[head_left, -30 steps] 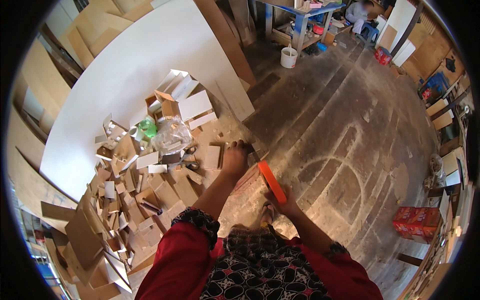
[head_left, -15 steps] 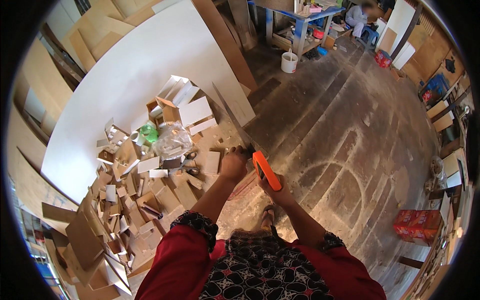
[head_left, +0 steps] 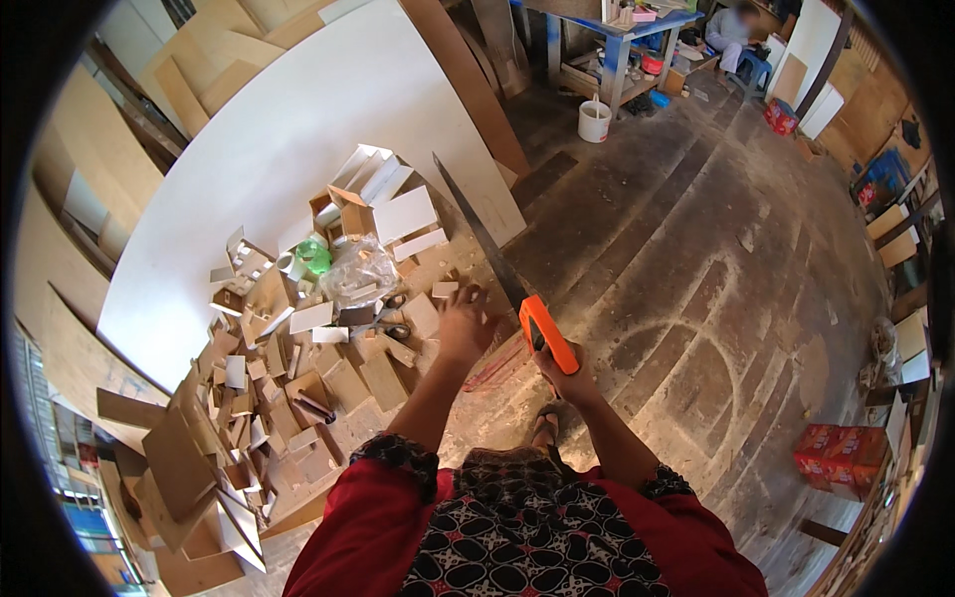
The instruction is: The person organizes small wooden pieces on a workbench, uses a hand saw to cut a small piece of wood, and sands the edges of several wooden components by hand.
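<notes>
A handsaw with an orange handle is held in my right hand, in front of my body. Its long dark blade points away from me and slightly left, tapering to a tip near the white panel's lower edge. To the left of the handle is my left hand, its fingers spread and nothing in them, apart from the saw. Beyond that hand lie small wood offcuts and scissors.
A heap of wood scraps with clear plastic covers the left floor before a large white panel. Far off stand a white bucket, a blue-framed table and a seated person. Red boxes sit at right.
My left hand has come away from the saw blade beside the handle, and its fingers have spread. My right hand keeps hold of the saw. The whole view has shifted slightly.
</notes>
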### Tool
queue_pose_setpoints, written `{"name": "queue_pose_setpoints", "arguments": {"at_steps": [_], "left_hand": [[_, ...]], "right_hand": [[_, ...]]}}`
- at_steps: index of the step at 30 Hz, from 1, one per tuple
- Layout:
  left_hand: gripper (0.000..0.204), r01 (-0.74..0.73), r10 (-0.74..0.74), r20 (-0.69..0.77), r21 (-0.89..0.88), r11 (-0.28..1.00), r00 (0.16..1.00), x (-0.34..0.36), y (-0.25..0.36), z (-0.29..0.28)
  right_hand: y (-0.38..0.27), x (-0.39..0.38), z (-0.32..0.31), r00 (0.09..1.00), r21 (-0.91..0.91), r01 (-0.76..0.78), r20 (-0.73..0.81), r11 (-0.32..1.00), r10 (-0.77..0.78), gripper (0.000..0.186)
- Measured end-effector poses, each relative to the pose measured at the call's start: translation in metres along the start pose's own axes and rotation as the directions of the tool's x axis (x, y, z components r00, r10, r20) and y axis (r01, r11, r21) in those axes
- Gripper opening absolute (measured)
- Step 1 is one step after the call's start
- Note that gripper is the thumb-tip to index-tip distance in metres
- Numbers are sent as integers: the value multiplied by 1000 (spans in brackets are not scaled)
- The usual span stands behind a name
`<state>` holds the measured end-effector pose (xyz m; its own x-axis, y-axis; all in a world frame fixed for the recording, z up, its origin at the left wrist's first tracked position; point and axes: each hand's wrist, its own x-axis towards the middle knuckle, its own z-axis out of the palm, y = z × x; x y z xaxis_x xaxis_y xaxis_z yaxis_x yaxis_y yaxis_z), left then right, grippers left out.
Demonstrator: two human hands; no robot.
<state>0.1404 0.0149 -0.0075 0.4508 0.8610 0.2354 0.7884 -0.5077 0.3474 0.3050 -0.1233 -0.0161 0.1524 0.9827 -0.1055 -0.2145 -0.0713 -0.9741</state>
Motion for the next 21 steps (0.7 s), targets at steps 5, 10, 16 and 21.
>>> {"name": "queue_pose_setpoints", "arguments": {"at_steps": [5, 10, 16, 21], "left_hand": [[25, -48, 52, 40, -91, 995, 998, 10, 16, 15], [21, -37, 37, 6, -67, 997, 999, 14, 12, 27], [26, -132, 131, -21, -42, 990, 991, 16, 9, 22], [26, -114, 114, 14, 27, 993, 993, 19, 11, 24]], "right_hand": [[-1, 2, -4, 999, -16, 6, 33, 1000, -6, 17], [-2, 2, 2, 990, -173, 137, 50, 975, -130, 17], [-27, 2, 12, 979, -285, 175, 156, 942, -135, 19], [-35, -3, 18, 994, -216, 67, 102, 974, -46, 19]]}}
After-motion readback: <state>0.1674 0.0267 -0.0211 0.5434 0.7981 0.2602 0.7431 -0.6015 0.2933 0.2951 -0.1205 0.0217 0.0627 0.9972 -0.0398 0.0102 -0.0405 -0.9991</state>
